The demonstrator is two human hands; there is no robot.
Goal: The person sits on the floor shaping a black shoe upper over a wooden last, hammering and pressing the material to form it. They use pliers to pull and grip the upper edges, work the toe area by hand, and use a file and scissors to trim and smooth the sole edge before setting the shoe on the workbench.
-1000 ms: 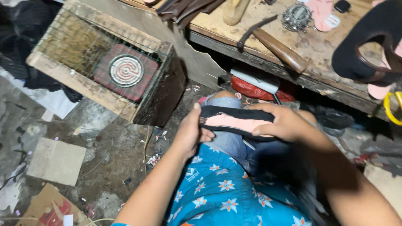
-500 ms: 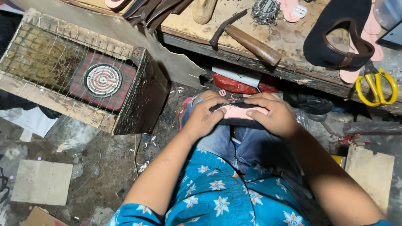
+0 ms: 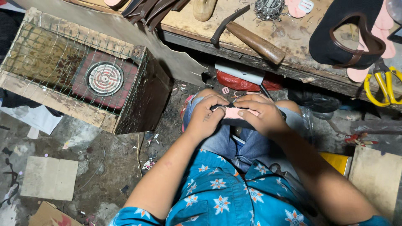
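pressing a pink sole [image 3: 239, 114] on the lap.
left hand [image 3: 206, 116] and right hand [image 3: 261, 115] both clamp it, fingers curled; firm, even pressure needed next.

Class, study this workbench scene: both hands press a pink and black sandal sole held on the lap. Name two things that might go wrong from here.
1. The electric coil heater in its wire-covered wooden box sits close beside the left hand; an elbow swing might touch it, risking a burn if it is on.
2. The hammer lies near the workbench edge, above the knees; a knock may tip it onto the right hand or the sandal sole.
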